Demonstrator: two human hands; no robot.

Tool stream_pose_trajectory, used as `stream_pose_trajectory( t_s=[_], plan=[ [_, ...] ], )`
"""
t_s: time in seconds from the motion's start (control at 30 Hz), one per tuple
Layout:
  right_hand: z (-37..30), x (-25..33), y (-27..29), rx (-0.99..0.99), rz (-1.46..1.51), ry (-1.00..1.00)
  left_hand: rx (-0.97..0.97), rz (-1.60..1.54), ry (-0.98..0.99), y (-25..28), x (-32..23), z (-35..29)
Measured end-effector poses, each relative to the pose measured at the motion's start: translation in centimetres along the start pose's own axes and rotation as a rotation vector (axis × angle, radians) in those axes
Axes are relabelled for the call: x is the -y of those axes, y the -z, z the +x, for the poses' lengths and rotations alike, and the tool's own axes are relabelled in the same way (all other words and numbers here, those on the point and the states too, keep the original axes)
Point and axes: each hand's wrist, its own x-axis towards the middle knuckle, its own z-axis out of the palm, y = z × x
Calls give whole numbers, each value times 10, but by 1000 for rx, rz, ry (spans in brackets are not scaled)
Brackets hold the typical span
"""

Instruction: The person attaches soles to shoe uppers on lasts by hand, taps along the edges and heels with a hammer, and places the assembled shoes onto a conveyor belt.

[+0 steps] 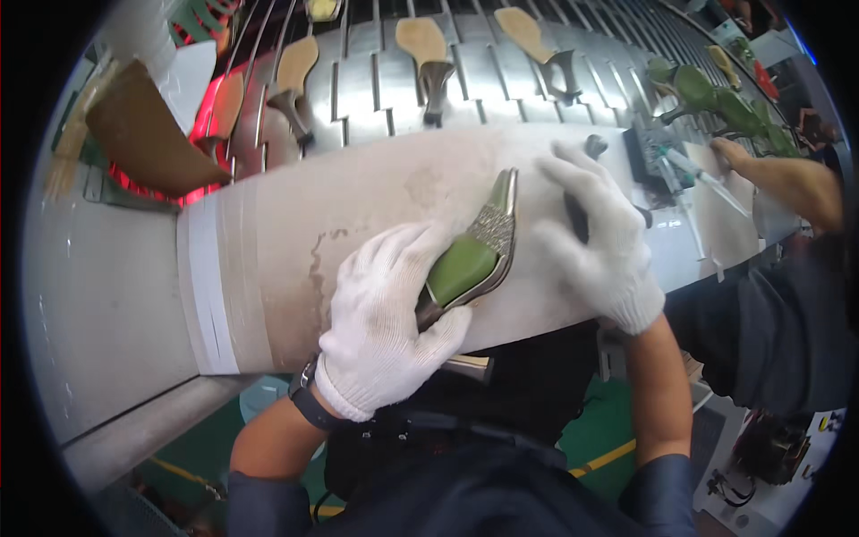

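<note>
Dark clothing [429,488] fills the bottom of my feed, with bare forearms running up from blue sleeves and a black watch [313,401] on the left wrist. Through the head camera I see the left hand [385,313], in a white knit glove, grasping the near end of a green shoe [465,264]. Its pointed tip aims away from me, past a glittering silver band, just above the pale tabletop [385,179]. To its right, the gloved right hand [595,233] is blurred, thumb and fingers spread apart; a dark object [577,217] shows between them, but I cannot tell whether it is gripped. Farther right, a co-worker's hand [732,154] is near some slim white tubes [707,174]. Beyond the tabletop, tan-soled shoes [420,40] lie on a slatted metal conveyor [358,89].
</note>
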Motion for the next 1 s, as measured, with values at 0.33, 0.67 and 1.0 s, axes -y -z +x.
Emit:
stream_pose_trajectory(
  t_s=[0.33, 0.67, 1.0],
  plan=[
    [-23, -31, 4, -44, -348, -140, 191, -53, -27, -6, -10, 38],
    [20, 6, 29, 169, 1026, -334, 242, 2, -4, 1, -12, 41],
    [56, 22, 43, 624, 719, -307, 196, -35, -44, 0, -3, 44]
  ],
)
